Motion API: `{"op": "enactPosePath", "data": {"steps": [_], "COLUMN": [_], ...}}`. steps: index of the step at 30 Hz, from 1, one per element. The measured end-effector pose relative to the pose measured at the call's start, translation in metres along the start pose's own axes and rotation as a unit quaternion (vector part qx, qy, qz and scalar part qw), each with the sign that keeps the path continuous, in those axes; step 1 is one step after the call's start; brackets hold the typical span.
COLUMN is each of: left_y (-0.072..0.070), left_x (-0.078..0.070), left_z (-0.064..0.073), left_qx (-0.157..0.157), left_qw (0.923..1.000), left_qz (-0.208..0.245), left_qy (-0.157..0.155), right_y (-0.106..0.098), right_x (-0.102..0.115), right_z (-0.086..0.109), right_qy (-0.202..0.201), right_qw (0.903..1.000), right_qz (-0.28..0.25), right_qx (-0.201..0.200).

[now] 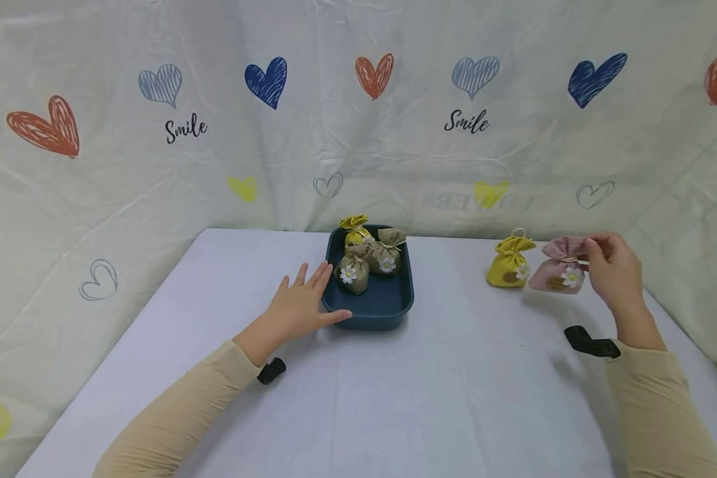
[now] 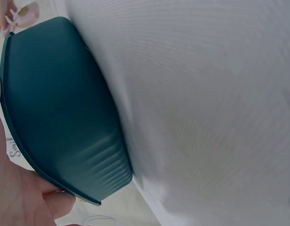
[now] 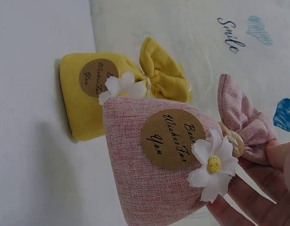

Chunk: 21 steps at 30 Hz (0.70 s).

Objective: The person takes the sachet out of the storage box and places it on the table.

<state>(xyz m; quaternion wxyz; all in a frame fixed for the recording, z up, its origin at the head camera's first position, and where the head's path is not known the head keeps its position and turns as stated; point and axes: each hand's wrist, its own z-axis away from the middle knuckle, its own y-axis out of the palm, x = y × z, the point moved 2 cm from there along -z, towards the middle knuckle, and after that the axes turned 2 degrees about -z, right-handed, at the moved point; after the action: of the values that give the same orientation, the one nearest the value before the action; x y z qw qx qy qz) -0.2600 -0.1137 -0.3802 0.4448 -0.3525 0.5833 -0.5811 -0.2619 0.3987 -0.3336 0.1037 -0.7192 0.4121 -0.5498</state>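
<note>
My right hand pinches the pink drawstring pouch beside the yellow pouch (lift stage, I judge); left hand spread at blue tray. Next move calls for steady grip

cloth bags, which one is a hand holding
The pink bag, gripped at its top by the right hand; the yellow bag beside it and three bags in the tray are unheld.

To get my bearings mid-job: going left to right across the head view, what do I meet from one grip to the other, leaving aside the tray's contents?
Left grip → dark blue tray → yellow bag outside the tray → pink bag → right grip.
</note>
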Motion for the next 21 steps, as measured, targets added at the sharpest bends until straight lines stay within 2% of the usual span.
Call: {"op": "enactPosePath", "data": {"steps": [12,21], "left_y": [-0.001,-0.002], "left_x": [-0.001,-0.001], "left_z": [0.001,0.001], "left_qx": [0.002,0.003], "left_qw": [1.0000,1.0000], "left_qz": [0.000,-0.003], "left_qy": [-0.001,0.000], "right_y": [-0.003,0.000], "right_x": [-0.024,-0.043], "right_z": [-0.011,-0.015], "right_qy": [0.024,0.050], "right_qw": [0.9991,0.9974], "right_qz": [-0.015,-0.038], "right_qx": [0.031,0.036]}}
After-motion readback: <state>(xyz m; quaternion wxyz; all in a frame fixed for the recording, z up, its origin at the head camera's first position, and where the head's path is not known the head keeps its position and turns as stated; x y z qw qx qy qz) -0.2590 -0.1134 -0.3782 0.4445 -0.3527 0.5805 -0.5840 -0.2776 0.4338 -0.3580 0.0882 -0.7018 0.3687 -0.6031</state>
